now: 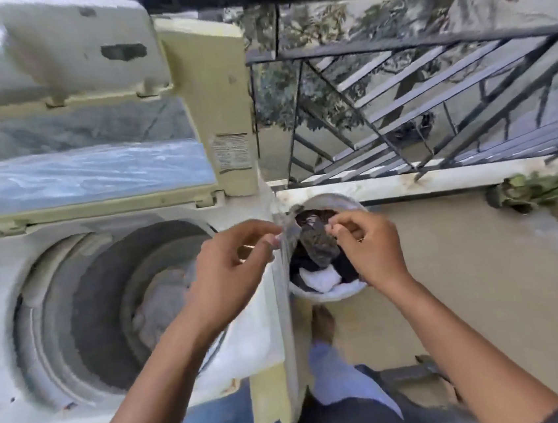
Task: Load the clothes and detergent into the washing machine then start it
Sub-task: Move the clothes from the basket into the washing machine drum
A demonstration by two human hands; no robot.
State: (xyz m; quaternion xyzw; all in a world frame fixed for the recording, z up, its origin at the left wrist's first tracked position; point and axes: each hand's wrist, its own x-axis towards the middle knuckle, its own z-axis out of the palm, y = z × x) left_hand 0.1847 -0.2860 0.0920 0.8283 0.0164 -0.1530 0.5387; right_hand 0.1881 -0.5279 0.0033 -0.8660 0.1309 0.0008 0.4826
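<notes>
On a balcony with a tan floor (467,277) and a black metal railing (430,92), a top-loading washing machine (8,274) stands at left, its lid (94,175) raised and pale laundry lying low in the drum (107,298). Above the machine's right edge, the left hand (231,264) pinches one end of a dark patterned garment (315,242), its grip closed on the cloth; the right hand (367,246) pinches the other end. Directly beneath, a white bucket (334,293) on the floor holds dark and white clothes (325,275). A potted plant (544,190) sits at far right.
</notes>
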